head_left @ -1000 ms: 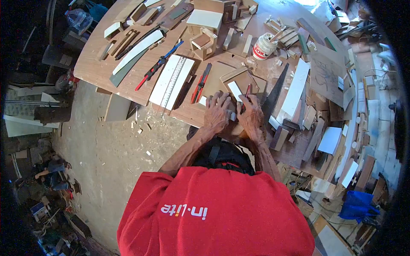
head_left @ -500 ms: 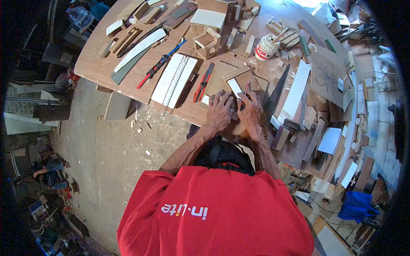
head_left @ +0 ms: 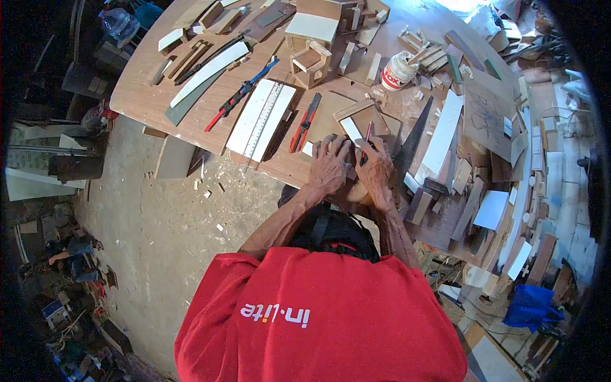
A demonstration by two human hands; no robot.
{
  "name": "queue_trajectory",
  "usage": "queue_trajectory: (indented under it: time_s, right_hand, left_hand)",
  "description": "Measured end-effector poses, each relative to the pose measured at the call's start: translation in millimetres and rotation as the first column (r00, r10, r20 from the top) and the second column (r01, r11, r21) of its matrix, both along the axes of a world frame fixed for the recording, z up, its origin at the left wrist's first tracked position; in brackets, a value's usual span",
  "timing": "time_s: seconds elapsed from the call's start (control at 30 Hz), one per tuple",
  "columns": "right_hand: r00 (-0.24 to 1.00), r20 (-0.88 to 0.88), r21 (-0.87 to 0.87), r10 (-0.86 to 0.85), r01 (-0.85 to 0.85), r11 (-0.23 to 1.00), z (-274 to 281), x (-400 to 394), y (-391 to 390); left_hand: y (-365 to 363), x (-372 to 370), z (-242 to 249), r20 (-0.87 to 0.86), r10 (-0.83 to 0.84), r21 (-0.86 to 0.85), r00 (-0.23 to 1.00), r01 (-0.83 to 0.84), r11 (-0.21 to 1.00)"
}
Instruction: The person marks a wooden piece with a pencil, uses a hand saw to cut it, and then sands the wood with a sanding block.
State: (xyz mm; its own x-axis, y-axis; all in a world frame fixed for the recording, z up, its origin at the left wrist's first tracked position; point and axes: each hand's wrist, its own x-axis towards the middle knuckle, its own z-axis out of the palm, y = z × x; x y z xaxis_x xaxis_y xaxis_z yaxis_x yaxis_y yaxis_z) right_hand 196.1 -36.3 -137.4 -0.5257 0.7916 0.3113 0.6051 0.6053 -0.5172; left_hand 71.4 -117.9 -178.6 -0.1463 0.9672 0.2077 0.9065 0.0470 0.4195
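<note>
My left hand (head_left: 328, 167) lies on the near end of a small wooden piece at the table's front edge, its fingers bent over it; the part under the palm is hidden. Close beside it, my right hand (head_left: 377, 170) grips a thin red and black pencil (head_left: 368, 132), tip down. Just beyond both hands sits a shallow wooden frame (head_left: 384, 121) with a white strip (head_left: 350, 128) along its left side. A red and black utility knife (head_left: 305, 123) rests left of my left hand. To the right of my right hand lies a dark saw blade (head_left: 414, 130).
A steel ruler (head_left: 265, 118) lies on a white board (head_left: 247, 130), near a red and blue clamp (head_left: 238, 95). Behind the frame stand a glue tub (head_left: 398, 71) and a small wooden box (head_left: 310, 62). Wood offcuts (head_left: 439, 143) crowd the right side.
The view has shifted very slightly. Both hands stay in nearly the same place, with the pencil still in my right hand.
</note>
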Motion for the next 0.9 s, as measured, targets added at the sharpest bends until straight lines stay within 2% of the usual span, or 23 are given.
queue_trajectory:
  time_s: [0.1, 0.17, 0.37, 0.5, 0.57, 0.6, 0.67, 0.7, 0.73, 0.8, 0.83, 0.9]
  right_hand:
    - [1.0, -0.003, 0.015, 0.0, 0.0, 1.0, 1, 1, 1]
    - [1.0, 0.0, 0.031, 0.004, -0.004, 0.999, -3, 1, 3]
    - [0.999, 0.033, 0.04, 0.005, -0.006, 0.999, -10, 2, 6]
    - [1.0, 0.013, -0.024, -0.002, 0.002, 1.0, -9, 1, 5]
    - [1.0, -0.01, -0.027, 0.007, -0.008, 1.0, -7, 1, 5]
    - [0.999, 0.039, -0.044, -0.006, 0.008, 0.999, 0, 1, 2]
    - [0.996, 0.086, -0.06, -0.02, 0.025, 0.998, 1, 1, 1]
    - [0.997, 0.072, -0.035, -0.015, 0.017, 0.999, -3, 1, 2]
    - [0.998, 0.059, -0.01, -0.009, 0.009, 1.0, -6, 2, 3]
    - [0.996, 0.085, -0.03, -0.022, 0.025, 0.999, -7, 1, 2]
    - [0.993, 0.113, -0.048, -0.035, 0.041, 0.998, -7, 1, 2]
    - [0.994, 0.109, -0.006, -0.022, 0.023, 1.0, -20, 4, 6]
  left_hand:
    - [1, 0, -2, 0.003, 0.003, -0.001, 1.0, -0.003, 1.0]
    - [1, 0, -7, -0.065, 0.004, 0.014, 0.998, -0.003, 1.0]
    - [1, -2, 1, -0.038, -0.014, 0.002, 0.999, 0.014, 1.0]
    - [1, -2, 5, -0.007, -0.016, -0.01, 1.0, 0.016, 1.0]
    - [4, -6, 5, 0.054, -0.017, 0.002, 0.998, 0.017, 1.0]
    - [6, -9, 8, 0.055, -0.019, 0.002, 0.998, 0.019, 1.0]
    - [15, -18, 16, 0.302, 0.068, -0.042, 0.951, -0.057, 0.997]
    - [21, -24, 20, 0.222, 0.08, 0.012, 0.972, -0.085, 0.996]
    - [30, -30, 25, 0.222, 0.08, 0.011, 0.972, -0.085, 0.996]
    - [50, -43, 37, 0.108, 0.085, 0.051, 0.991, -0.09, 0.995]
    - [61, -47, 41, 0.107, 0.087, 0.05, 0.991, -0.092, 0.994]
    - [82, -53, 48, 0.062, 0.091, -0.189, 0.994, -0.078, 0.979]
